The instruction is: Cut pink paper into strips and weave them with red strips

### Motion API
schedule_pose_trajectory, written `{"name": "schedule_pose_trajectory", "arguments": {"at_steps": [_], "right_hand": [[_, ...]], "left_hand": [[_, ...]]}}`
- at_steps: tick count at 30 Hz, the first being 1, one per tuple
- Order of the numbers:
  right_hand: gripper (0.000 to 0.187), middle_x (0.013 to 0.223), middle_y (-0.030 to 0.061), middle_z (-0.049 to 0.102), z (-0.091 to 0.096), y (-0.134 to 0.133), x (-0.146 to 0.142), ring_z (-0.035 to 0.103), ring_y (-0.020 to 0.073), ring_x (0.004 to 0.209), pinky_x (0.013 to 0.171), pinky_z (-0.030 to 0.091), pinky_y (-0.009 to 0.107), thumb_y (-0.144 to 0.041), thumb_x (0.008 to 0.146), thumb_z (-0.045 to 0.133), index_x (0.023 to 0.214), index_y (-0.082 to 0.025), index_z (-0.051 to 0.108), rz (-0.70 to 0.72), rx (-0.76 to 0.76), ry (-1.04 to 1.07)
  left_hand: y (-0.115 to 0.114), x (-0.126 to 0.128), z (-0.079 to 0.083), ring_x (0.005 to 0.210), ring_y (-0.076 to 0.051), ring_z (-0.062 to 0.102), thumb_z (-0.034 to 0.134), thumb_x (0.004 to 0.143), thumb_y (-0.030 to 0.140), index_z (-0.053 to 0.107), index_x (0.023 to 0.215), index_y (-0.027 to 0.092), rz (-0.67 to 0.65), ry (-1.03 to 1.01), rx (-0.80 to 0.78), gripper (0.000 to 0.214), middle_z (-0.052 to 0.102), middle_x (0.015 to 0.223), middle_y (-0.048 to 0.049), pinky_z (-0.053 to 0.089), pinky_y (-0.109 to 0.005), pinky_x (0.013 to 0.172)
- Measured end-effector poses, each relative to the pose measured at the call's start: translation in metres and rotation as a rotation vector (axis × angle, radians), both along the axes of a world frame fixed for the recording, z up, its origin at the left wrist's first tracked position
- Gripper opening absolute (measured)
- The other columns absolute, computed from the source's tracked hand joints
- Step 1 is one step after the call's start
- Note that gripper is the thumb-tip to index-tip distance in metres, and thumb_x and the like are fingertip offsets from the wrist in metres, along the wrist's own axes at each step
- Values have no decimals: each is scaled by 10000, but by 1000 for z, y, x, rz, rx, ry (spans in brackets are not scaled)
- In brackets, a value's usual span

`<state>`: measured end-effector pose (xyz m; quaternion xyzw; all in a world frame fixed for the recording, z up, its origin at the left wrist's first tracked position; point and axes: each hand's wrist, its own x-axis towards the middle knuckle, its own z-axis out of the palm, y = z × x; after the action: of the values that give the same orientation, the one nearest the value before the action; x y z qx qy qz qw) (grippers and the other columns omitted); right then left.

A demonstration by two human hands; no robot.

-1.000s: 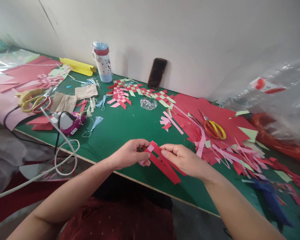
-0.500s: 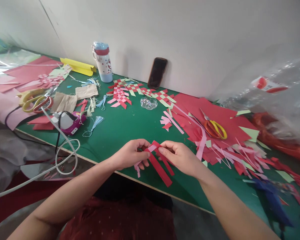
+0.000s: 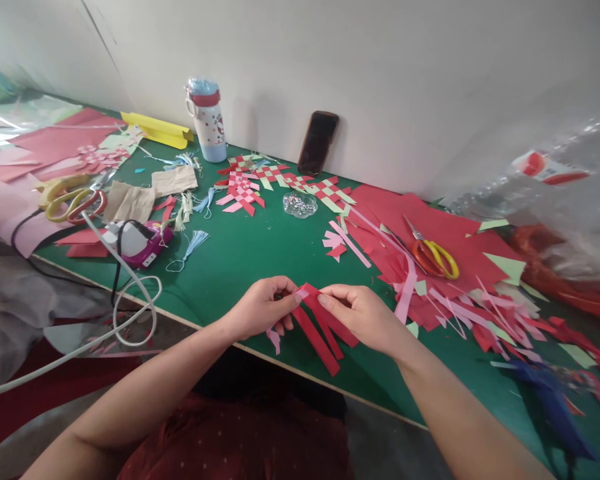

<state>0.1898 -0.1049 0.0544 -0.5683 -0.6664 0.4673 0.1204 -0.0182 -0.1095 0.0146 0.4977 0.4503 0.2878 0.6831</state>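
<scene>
Left hand: the left hand [image 3: 263,310] is closed, thumb and fingers pinching a pink strip [image 3: 275,339] right where it crosses the red ones; the loose end dangles below the fingers.
Right hand: the right hand [image 3: 360,317] is closed too, gripping the far ends of the red paper strips [image 3: 320,333].
Strips: they sit between both hands, over the near edge of the green table [image 3: 245,257], fanning down toward the person.
Clear dish: a little clear dish [image 3: 300,204] farther back, middle of the table, with a pile of small shiny beads in it.
Bottle: the white bottle [image 3: 206,123] at the far wall has its lid on, so can't tell what's inside.
Plastic bag: a big clear plastic bag [image 3: 560,200] on the far right; something red is inside, too blurry to say what.
Phone: a phone [image 3: 319,142] leans on the wall.
Scissors: orange-and-yellow scissors [image 3: 435,257] lie on the red paper sheets [image 3: 380,207] to the right.
Woven bits: red, pink and green woven pieces [image 3: 243,193] lie just left of the dish.
</scene>
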Motion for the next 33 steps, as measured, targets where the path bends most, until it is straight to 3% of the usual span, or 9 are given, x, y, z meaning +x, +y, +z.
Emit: {"name": "schedule_pose_trajectory", "arguments": {"at_steps": [4,9,13,16,22,28,33], "right_hand": [[330,976,22,747,-5,1,0,686,209,878,775,530,319,-506,879,583,1050,-244,690,-20,-43,158],[355,1154,43,714,-11,0,-7,671,228,1051,925,514,364,-452,853,646,1145,-250,634,-8,8,237],[228,932,16,733,-13,-1,-12,688,193,897,803,513,312,-437,891,594,965,-231,660,0,16,120],[292,815,6,705,-14,-2,-15,685,179,807,731,498,291,-481,921,539,873,-216,651,3,5,103],[329,884,15,715,-14,-1,-16,666,170,792,713,506,283,-513,901,570,988,-207,653,30,-86,216],[346,801,34,723,-13,0,-13,678,159,690,640,516,270,-516,841,654,914,-178,670,-14,-288,258],[433,767,37,725,-7,-1,-10,677,154,642,624,522,272,-564,761,727,944,-173,696,-79,-364,317]], "left_hand": [[0,-1,0,384,-52,526,662,873,475,568,851,154,14,13,3,335,572,498,48,421,-108,367],[0,-2,1,379,-56,518,648,883,471,563,864,156,27,7,-7,327,570,503,49,429,-123,360],[0,-3,2,364,-56,510,644,882,484,560,846,156,43,-2,-17,341,556,486,57,427,-126,357],[-1,-4,1,342,-52,491,644,881,491,551,825,155,55,-10,-22,354,558,471,52,408,-123,345],[-1,-5,0,375,-47,507,626,896,468,530,834,161,97,-52,-8,328,559,491,55,373,-95,340],[-1,-2,-2,381,-57,518,595,907,510,520,904,170,108,-102,20,348,551,527,66,393,-113,335],[-5,-5,4,405,-71,541,627,887,515,505,1142,168,50,-160,28,447,576,593,62,456,-154,377]]}}
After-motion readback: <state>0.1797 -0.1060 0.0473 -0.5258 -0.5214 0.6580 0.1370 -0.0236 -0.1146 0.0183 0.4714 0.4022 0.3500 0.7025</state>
